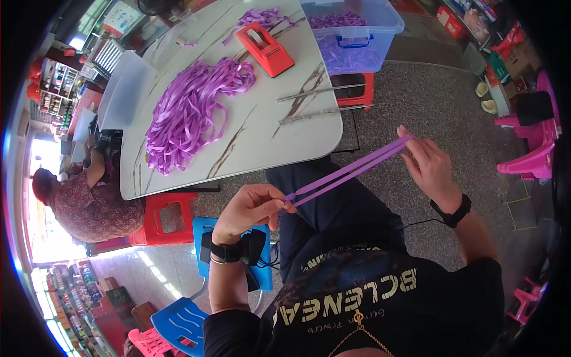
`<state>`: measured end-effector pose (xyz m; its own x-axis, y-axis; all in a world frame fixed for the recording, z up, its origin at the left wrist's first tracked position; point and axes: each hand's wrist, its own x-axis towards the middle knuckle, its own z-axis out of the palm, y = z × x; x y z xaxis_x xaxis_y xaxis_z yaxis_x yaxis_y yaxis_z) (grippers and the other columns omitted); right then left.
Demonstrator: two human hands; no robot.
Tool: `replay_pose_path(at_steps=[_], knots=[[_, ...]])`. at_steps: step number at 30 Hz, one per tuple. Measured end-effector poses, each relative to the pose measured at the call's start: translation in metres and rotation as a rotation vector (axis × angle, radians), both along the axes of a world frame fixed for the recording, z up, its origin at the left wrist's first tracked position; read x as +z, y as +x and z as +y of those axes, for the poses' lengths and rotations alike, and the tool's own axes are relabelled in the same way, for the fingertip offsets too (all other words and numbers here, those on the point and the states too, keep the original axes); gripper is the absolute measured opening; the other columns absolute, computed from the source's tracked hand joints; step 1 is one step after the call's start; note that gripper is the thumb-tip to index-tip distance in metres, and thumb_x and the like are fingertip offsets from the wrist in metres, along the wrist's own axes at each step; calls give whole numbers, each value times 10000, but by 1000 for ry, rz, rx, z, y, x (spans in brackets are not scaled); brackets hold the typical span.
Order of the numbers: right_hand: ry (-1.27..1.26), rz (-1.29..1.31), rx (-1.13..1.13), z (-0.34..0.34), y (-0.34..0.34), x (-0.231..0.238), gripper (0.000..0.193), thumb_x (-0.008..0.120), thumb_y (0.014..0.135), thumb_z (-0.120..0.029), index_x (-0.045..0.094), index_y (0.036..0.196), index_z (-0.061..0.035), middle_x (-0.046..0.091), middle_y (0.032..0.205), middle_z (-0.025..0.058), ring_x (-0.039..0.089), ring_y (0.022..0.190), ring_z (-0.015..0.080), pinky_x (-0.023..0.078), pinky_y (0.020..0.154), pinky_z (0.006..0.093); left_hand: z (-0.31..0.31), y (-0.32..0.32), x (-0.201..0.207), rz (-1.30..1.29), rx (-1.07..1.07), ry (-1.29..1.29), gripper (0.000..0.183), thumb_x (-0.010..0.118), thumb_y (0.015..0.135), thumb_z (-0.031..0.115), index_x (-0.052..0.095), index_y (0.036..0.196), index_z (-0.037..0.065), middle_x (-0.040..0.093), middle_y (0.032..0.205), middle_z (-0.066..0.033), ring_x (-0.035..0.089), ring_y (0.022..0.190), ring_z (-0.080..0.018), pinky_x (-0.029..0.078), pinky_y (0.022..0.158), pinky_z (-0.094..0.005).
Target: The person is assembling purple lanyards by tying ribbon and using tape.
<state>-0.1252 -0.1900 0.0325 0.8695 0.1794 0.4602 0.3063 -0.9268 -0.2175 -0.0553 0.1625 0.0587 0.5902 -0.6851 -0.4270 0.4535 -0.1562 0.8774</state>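
Note:
My left hand (pixel 250 208) pinches one end of a purple ribbon loop (pixel 333 175) between thumb and fingers, where a small knot or gathered part shows. At the other end, the fingers of my right hand (pixel 433 169) hold the loop, so its two strands run taut and nearly parallel above my lap. On the marble-patterned table (pixel 238 143) in front of me lies a large tangled pile of purple ribbons (pixel 184 113). Behind it stands a red tape dispenser (pixel 275 56). A smaller heap of purple ribbon (pixel 262 18) rests at the far edge.
Two thin rods (pixel 315 93) jut past the table's right edge. A clear tub (pixel 380 44) with purple ribbons sits beyond, above a red stool (pixel 369 89). At left, another person (pixel 95 205) sits near a red stool (pixel 172 217). Blue chairs (pixel 178 324) stand at lower left.

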Motion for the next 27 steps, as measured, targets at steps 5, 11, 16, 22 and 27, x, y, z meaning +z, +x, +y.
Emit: replay_pose_path(at_steps=[5, 11, 16, 22, 27], knots=[[92, 57, -40, -8, 2, -9, 499, 608, 755, -55, 474, 1232, -109, 629, 975, 48, 568, 665, 192, 480, 593, 298, -13, 1, 7, -35, -23, 114, 118, 486, 881, 67, 559, 876, -26, 645, 881, -120, 534, 512, -61, 380, 453, -155], [417, 280, -53, -12, -4, -17, 463, 609, 761, -62, 482, 1206, -73, 627, 909, 99, 601, 693, 193, 476, 587, 292, -41, 9, 10, -112, -76, 17, 135, 478, 893, 102, 538, 846, -9, 619, 780, -66, 504, 481, -67, 384, 448, -183], [614, 1048, 270, -8, 4, -14, 217, 576, 836, -124, 566, 1039, -48, 627, 899, 63, 596, 763, 116, 452, 635, 240, -64, 15, 3, -132, -152, -34, 159, 450, 912, 125, 520, 847, -3, 615, 773, -74, 488, 466, -61, 366, 433, -174], [1296, 1061, 485, 46, 36, 1, 235, 519, 899, -223, 569, 993, -14, 591, 926, 30, 556, 875, 104, 428, 749, 214, -83, 17, 2, -139, -221, -31, 167, 456, 908, 130, 529, 840, -5, 590, 742, -34, 493, 507, -55, 378, 472, -183], [1454, 1380, 527, 46, 42, -7, 235, 507, 905, -235, 577, 951, -16, 594, 877, 30, 560, 803, 97, 441, 723, 209, -90, 19, 4, -179, -229, -23, 177, 464, 903, 136, 533, 812, 2, 571, 706, -12, 493, 542, -52, 382, 485, -184]])
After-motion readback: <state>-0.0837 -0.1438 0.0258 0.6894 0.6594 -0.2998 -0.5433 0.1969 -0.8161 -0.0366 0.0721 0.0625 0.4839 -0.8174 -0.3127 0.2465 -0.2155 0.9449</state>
